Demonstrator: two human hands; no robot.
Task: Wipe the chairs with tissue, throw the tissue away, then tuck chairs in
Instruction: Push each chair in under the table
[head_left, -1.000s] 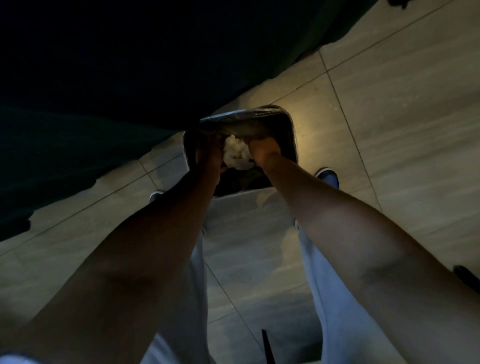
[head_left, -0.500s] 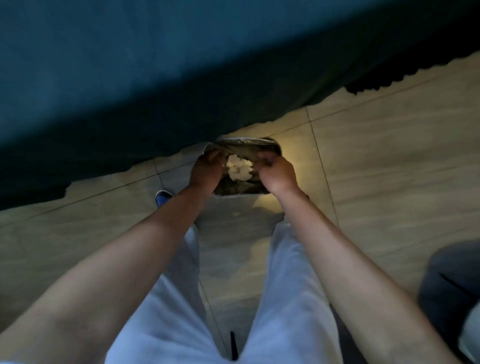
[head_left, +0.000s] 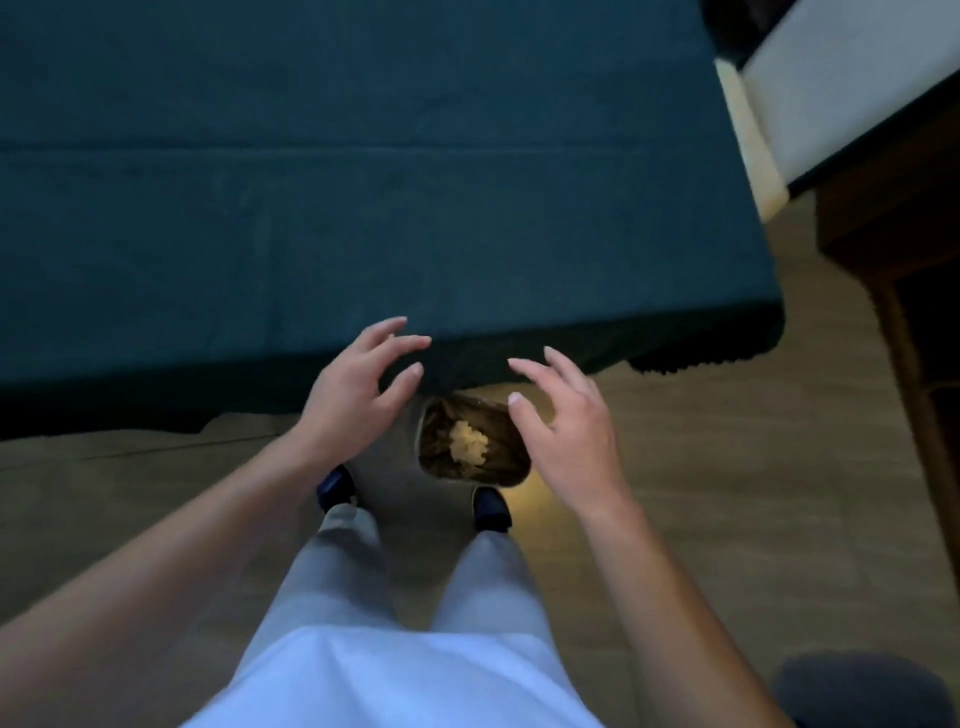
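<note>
A small dark bin (head_left: 506, 467) stands on the floor partly under the table edge, between my feet. White crumpled tissue (head_left: 469, 442) lies inside it. My left hand (head_left: 358, 387) hovers above and to the left of the bin, fingers spread, holding nothing. My right hand (head_left: 563, 421) hovers over the bin's right side, fingers apart and empty. A dark grey rounded seat (head_left: 857, 691), probably a chair, shows at the bottom right corner.
A table under a dark teal cloth (head_left: 363, 182) fills the upper view, its edge just beyond my hands. A wooden piece of furniture (head_left: 893, 291) with a white top (head_left: 841, 78) stands at the right. Light wood-look floor (head_left: 727, 493) lies around my feet.
Both hands have let go of the bin and risen above it with fingers spread. My head has come up, so the bin looks smaller and the tabletop shows.
</note>
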